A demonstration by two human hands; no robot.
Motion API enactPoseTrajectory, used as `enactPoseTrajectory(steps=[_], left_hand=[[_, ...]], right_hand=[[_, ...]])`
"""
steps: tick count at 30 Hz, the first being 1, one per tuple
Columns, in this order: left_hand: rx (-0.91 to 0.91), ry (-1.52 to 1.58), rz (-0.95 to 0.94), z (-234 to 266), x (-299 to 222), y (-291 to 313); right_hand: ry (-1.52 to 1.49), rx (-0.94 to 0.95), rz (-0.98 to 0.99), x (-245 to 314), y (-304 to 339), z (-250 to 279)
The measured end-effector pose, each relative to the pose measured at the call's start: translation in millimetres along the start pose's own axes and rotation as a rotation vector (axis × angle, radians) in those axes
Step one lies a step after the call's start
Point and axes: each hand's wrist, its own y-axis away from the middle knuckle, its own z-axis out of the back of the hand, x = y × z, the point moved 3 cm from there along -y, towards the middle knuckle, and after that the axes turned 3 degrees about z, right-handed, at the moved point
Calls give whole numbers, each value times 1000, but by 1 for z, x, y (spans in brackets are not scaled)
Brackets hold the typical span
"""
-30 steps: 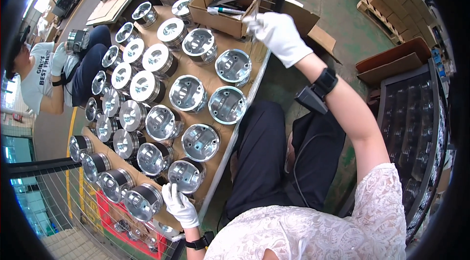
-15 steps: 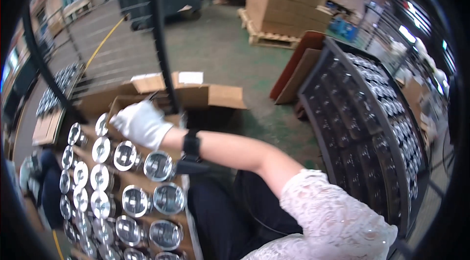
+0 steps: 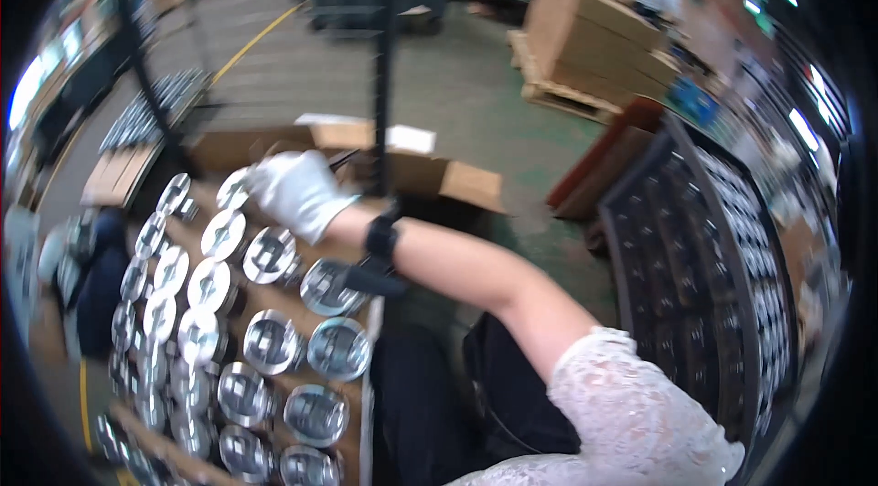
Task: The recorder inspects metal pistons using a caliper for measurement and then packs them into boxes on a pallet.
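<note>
My right hand [image 3: 300,196], in a white glove, reaches in from the right over the far end of a brown board [image 3: 240,292]. Its blurred fingers are bent in at the edge of a shiny round metal part [image 3: 232,190] and partly cover it. Several more such parts, with bright disc faces and short stems, stand in rows on the board; one of them is this metal part [image 3: 271,254]. A black band [image 3: 381,234] circles my right wrist. My left hand does not show.
Open cardboard boxes [image 3: 471,184] stand beyond the board, beside a dark upright post [image 3: 386,65]. On the right, a dark tilted rack [image 3: 672,276] bears rows of shiny parts. Farther off are a large carton [image 3: 594,38] on a pallet and a person [image 3: 658,0].
The whole view has shifted, so the board, boxes and rack appear farther right. My right hand stays at the same far metal part, its fingers still bent against it.
</note>
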Motion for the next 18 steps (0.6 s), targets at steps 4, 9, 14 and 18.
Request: enactPoseTrajectory(steps=[4, 9, 14, 18], left_hand=[[-26, -24, -14, -4, -2, -15], [-10, 4, 116, -28, 39, 20], [6, 4, 131, -23, 34, 21], [16, 8, 149, -23, 34, 21]], right_hand=[[-134, -184, 118, -17, -13, -11], [-245, -132, 6, -1, -24, -46], [-209, -106, 2, 4, -23, -61], [-261, -123, 50, 19, -25, -58]])
